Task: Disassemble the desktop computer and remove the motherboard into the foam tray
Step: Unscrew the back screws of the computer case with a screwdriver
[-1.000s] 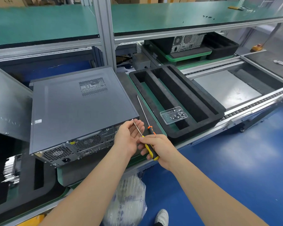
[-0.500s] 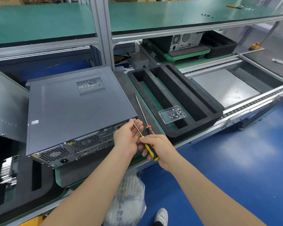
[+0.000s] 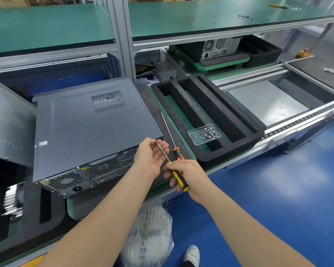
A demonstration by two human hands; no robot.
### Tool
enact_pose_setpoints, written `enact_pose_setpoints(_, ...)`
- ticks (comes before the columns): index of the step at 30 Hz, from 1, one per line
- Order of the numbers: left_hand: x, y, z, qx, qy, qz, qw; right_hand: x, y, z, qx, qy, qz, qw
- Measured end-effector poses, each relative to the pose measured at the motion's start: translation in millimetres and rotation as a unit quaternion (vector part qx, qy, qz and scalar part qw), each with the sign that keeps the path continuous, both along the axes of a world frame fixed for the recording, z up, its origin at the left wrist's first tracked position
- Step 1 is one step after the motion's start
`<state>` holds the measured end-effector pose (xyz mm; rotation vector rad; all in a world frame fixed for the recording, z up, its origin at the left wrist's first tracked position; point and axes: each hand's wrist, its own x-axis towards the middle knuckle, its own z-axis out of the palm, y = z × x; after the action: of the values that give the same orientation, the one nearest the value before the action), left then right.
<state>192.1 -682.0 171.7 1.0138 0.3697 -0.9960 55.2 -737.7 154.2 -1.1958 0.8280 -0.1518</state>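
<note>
The grey desktop computer [image 3: 89,130] lies on its side on the bench, cover on, rear ports facing me. My right hand [image 3: 189,174] grips the yellow-and-black handle of a screwdriver [image 3: 178,177]. Its thin shaft points up-left across the palm of my left hand [image 3: 152,157], which is cupped palm-up by the case's rear right corner, fingers loosely bent. The black foam tray [image 3: 245,126] with long slots sits to the right of the computer. A clear plastic box of screws [image 3: 204,134] rests inside it.
A second long screwdriver with an orange handle [image 3: 176,150] lies between the case and the tray. A loose grey panel [image 3: 6,122] leans at the left. Another computer [image 3: 218,48] stands at the back under the green shelf. A plastic bag [image 3: 148,237] sits on the blue floor below.
My left hand has turned palm-up and opened under the screwdriver tip, away from the case's corner. My right hand has kept its grip on the handle.
</note>
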Motion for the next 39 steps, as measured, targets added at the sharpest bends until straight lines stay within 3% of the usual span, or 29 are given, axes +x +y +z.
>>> enact_pose_setpoints(14,4,3,8,0.026,0.017,-0.022,0.999,6,3,5,-0.025,-0.019,0.002,1.000)
enact_pose_setpoints(24,4,12,3,0.004,-0.023,-0.046,0.999,9,6,6,0.013,-0.028,-0.018,0.999)
enact_pose_setpoints(34,4,12,-6,0.004,-0.061,-0.065,0.996,11,12,9,-0.152,0.018,-0.037,0.987)
enact_pose_setpoints(39,3,13,-10,0.009,-0.083,-0.064,0.994,12,15,9,-0.161,0.017,-0.051,0.985)
